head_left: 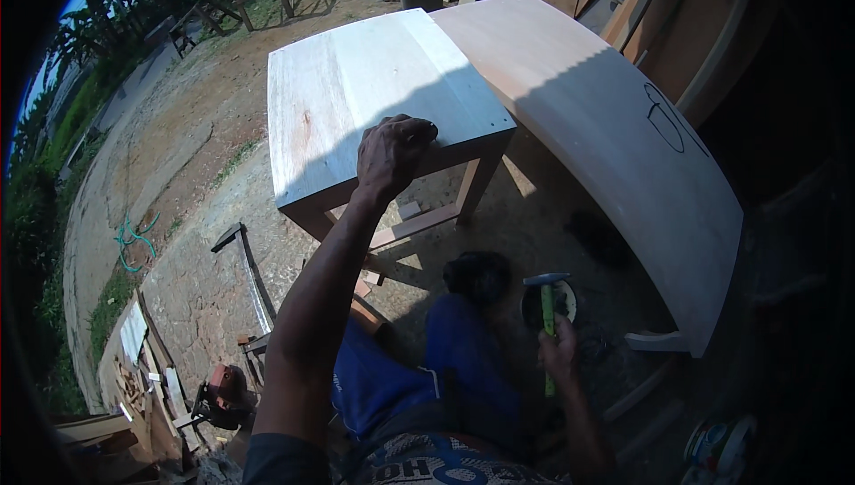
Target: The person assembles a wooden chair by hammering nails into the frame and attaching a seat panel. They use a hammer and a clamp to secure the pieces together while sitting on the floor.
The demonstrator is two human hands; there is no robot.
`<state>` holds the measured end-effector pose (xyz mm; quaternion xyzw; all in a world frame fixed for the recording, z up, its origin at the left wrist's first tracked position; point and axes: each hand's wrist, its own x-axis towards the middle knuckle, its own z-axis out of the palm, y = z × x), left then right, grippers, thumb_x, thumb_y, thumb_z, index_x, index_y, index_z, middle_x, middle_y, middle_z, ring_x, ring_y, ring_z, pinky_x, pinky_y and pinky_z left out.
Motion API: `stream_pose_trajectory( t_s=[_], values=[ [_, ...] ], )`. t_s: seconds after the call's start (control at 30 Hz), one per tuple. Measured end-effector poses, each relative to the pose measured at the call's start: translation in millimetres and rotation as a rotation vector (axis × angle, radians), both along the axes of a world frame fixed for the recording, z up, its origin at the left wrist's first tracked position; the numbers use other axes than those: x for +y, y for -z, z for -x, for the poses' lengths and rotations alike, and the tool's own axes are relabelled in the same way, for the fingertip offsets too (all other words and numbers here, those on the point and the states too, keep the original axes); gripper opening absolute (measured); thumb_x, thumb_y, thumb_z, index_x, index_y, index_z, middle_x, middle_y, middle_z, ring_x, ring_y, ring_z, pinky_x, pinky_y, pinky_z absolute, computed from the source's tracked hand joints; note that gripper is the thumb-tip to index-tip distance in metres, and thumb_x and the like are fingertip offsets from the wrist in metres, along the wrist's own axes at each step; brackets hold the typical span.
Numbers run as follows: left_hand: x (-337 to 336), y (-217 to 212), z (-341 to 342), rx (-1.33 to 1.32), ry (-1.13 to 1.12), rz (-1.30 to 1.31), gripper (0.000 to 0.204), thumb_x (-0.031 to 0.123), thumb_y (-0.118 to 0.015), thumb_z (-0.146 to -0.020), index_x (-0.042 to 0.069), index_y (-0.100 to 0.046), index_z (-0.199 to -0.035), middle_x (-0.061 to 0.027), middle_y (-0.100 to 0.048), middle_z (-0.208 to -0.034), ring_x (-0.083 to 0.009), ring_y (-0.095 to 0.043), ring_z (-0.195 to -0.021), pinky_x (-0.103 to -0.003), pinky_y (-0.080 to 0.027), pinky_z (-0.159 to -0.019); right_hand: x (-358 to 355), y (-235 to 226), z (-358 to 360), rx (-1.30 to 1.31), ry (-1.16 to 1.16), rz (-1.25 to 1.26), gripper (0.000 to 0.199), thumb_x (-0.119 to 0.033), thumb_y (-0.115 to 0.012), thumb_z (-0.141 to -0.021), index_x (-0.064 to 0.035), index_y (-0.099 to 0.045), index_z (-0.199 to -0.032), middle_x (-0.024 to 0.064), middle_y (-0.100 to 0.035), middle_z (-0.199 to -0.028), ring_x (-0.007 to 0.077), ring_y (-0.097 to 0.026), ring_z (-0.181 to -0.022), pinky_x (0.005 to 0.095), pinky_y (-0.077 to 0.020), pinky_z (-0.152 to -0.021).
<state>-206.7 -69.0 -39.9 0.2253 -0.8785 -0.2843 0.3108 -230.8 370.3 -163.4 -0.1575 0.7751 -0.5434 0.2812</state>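
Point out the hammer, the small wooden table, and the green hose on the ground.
hammer (547, 305): head view, on its green handle.
small wooden table (356, 84): head view, on its bare top.
green hose (131, 242): head view, on its coil.

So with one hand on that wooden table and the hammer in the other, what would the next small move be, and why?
Probably lifting the hammer toward the table top. The right hand holds it low near the knee, while the left hand rests with its fingertips at the table's near edge, as if steadying a spot there. Whether they pinch a nail cannot be told.

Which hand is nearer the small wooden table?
Left. The left hand rests on the small wooden table top; the right hand holds a hammer low beside it.
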Motion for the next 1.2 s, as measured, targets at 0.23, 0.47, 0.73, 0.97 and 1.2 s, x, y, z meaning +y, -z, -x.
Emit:
stream_pose_trajectory(
  t_s=[0.23,0.47,0.73,0.97,1.2],
  values=[
    [8.4,-7.2,1.4,-0.042,-0.011,0.032,0.019,0.028,-0.061,-0.089,0.02,-0.076,-0.098,-0.0029,-0.072,-0.104,-0.0258,-0.064,-0.103,-0.039,-0.042,-0.092,-92.3,-126.3,51.7,0.581,-0.322,0.01,0.057,-0.008,-0.049,-0.099,-0.002,-0.032,-0.153,0.021,-0.065,-0.089,0.0267,-0.068,-0.071,0.0367,-0.0526,-0.065],
    [8.6,-7.2,-1.1,-0.02,-0.012,0.178,0.019,0.029,-0.067,-0.088,0.019,-0.078,-0.1,-0.0017,-0.073,-0.1,-0.0247,-0.068,-0.097,-0.038,-0.049,-0.084,-156.3,-189.7,62.7,0.87,-0.427,0.038,0.059,-0.004,-0.05,-0.098,-0.01,-0.032,-0.154,0.0305,-0.066,-0.095,0.0468,-0.067,-0.088,0.047,-0.0534,-0.072],
    [12.7,-10.3,-1.9,-0.07,-0.009,0.217,0.018,0.026,-0.064,-0.089,0.021,-0.077,-0.1,-0.0004,-0.072,-0.1,-0.0235,-0.065,-0.101,-0.038,-0.043,-0.088,-198.3,-198.9,85.0,1.091,-0.553,-0.115,0.058,-0.011,-0.05,-0.1,-0.0108,-0.032,-0.154,0.0291,-0.065,-0.089,0.0468,-0.066,-0.083,0.0532,-0.0501,-0.068],
    [11.8,-11.0,-1.1,-0.087,-0.001,0.262,0.017,0.027,-0.065,-0.088,0.021,-0.077,-0.1,-0.0012,-0.071,-0.1,-0.0235,-0.064,-0.102,-0.039,-0.042,-0.088,-207.4,-208.0,86.8,1.123,-0.564,-0.137,0.055,-0.012,-0.05,-0.1,-0.0099,-0.035,-0.153,0.0288,-0.066,-0.09,0.0449,-0.067,-0.083,0.0524,-0.0515,-0.07],
    [9.8,-8.2,-4.3,-0.057,-0.007,0.247,0.019,0.028,-0.067,-0.086,0.02,-0.077,-0.101,-0.0006,-0.071,-0.101,-0.0236,-0.063,-0.103,-0.039,-0.042,-0.089,-212.2,-211.2,78.6,1.121,-0.498,0.027,0.055,-0.01,-0.05,-0.099,-0.0127,-0.036,-0.153,0.0273,-0.067,-0.089,0.044,-0.068,-0.086,0.0525,-0.0531,-0.071]
  ],
)
